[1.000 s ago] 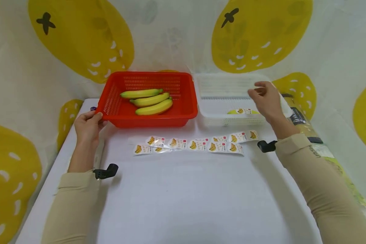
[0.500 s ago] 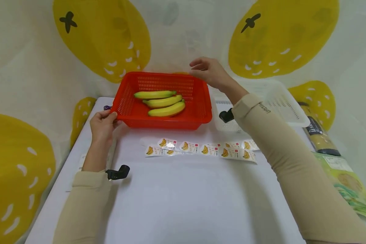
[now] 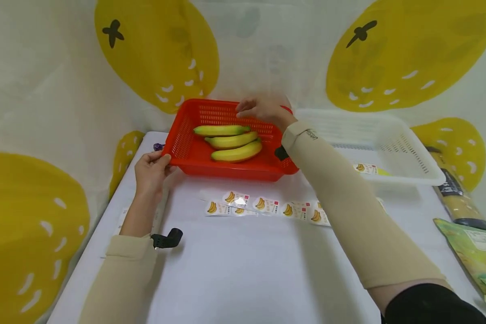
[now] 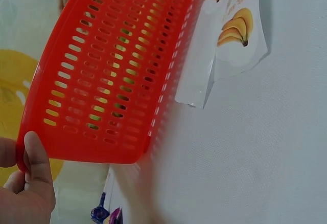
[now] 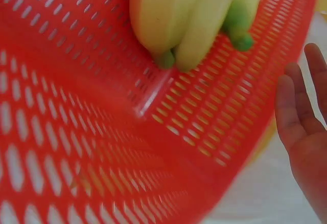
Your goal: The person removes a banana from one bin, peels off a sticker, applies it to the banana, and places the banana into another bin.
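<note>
You are gripping the near-left corner of the red basket (image 3: 194, 159) with your left hand (image 3: 151, 170), thumb curled over the rim. Your right hand (image 3: 263, 110) is hovering with fingers relaxed and nothing in it, over the basket's far rim above the bananas (image 3: 231, 141). The basket is sitting on the tabletop (image 3: 243, 261) at the back, just left of the white basket (image 3: 405, 153).

To do this well, keep the left hand pinning the corner so the basket is not sliding, and bring the right hand down on the nearest banana at its middle, not its tip.

You are looking at three bananas in the red basket and two baskets. Banana labels (image 3: 267, 206) are lying in a row in front; some are hidden under your sleeve, so I cannot count them surely. One more label (image 3: 366, 168) seems to be lying in the white basket.
</note>
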